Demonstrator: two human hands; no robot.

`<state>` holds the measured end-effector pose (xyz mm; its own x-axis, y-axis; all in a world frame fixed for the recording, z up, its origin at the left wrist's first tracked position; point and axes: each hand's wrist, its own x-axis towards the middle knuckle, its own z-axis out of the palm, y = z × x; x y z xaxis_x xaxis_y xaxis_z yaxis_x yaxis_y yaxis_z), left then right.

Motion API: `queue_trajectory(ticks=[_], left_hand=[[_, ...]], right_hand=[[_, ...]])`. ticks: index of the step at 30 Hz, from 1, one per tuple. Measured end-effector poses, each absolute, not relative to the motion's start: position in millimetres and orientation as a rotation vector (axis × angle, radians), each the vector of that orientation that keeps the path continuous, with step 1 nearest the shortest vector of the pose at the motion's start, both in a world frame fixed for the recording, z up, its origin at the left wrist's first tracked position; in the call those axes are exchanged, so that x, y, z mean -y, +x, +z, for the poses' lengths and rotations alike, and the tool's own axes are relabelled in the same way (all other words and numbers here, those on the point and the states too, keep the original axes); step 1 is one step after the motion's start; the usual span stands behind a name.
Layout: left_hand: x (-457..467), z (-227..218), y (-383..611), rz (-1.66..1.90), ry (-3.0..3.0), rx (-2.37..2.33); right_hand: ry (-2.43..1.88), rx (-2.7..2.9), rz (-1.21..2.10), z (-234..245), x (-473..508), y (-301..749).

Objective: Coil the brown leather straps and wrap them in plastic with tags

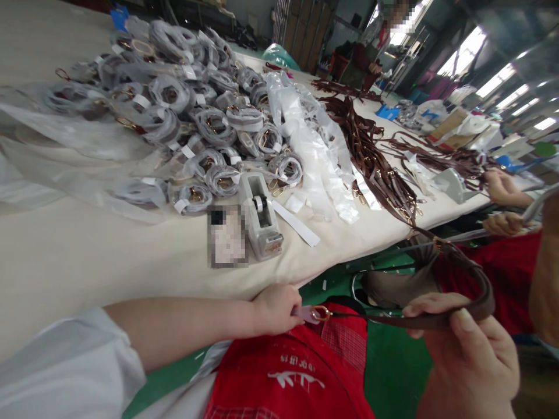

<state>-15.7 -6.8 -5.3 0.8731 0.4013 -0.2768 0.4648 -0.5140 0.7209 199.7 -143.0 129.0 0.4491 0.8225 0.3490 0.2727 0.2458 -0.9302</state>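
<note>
A brown leather strap [388, 319] stretches between my two hands in front of the red apron. My left hand [275, 309] is closed on a pale pinkish tab [309, 314], which meets a gold-coloured metal clasp [322, 313] at the strap's end. My right hand [471, 343] pinches the strap between thumb and fingers where it curves back up towards the table. A gold-coloured buckle [438, 243] shows on that upper stretch, which runs towards a heap of brown straps [362, 145] on the table.
On the cream-covered table [183, 256] lie many plastic-wrapped coiled straps [213, 125], loose plastic film [301, 134], a tape dispenser [261, 218] and a blurred-out flat object [227, 235]. At right, a co-worker's hands [502, 189] are close by.
</note>
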Motion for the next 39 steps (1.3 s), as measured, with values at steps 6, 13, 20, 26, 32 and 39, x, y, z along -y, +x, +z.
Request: queue_trajectory(ticks=[6,13,20,26,32,39], left_hand=[[6.8,-7.0,-15.0,0.013,2.128,-0.564],[5.8,-15.2,-13.2,0.197,1.881,-0.321],[5.2,-11.9,-15.6,-0.106,1.529,-0.459],[4.2,-10.9,-13.3,-0.107,1.453,-0.511],[0.7,-9.7,-13.6,-0.114,1.479,-0.51],[1.0,-1.9,-11.4,-0.069,1.426,-0.561]], right_hand=[[-1.368,1.108,0.68,118.4,147.0,204.4],[-1.487,1.263,0.814,103.9,138.6,206.3],[-1.545,1.517,0.753,79.6,118.5,198.3],[-1.601,1.588,0.745,53.8,113.3,193.1],[-1.595,1.615,0.789,41.2,111.5,180.4],[-1.598,1.499,0.94,24.6,114.4,170.3]])
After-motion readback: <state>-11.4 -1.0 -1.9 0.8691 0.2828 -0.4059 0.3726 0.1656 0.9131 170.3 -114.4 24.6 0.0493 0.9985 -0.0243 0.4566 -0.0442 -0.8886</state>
